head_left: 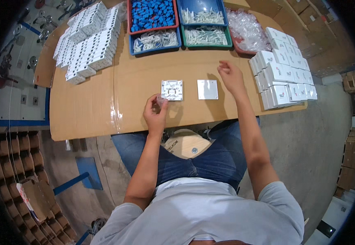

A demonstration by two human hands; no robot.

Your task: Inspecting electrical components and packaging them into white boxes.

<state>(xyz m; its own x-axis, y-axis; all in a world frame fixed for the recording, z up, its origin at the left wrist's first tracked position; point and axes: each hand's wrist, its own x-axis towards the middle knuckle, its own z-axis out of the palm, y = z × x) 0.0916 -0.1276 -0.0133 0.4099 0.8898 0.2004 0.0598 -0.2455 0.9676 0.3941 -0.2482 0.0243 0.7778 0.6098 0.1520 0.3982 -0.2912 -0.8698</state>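
Note:
My left hand [155, 115] pinches a small clear plastic bag [160, 101] at the near left corner of a white square frame [172, 90]. That frame lies on the cardboard-covered table with its ribbed, slotted side up. To its right, a smooth white square plate [207, 89] lies flat and apart from it. My right hand [231, 76] is raised over the table, beyond and to the right of the plate. Its fingers are curled together, and whatever they may hold is too small or hidden to make out.
Behind stand a red tray [177, 18] of blue parts, blue trays [134, 52] and a green tray [208, 46] of small whitish parts. A red tray [242, 50] holds clear bags. Stacked white boxed units [93, 45] rise at left, white packages [281, 73] at right.

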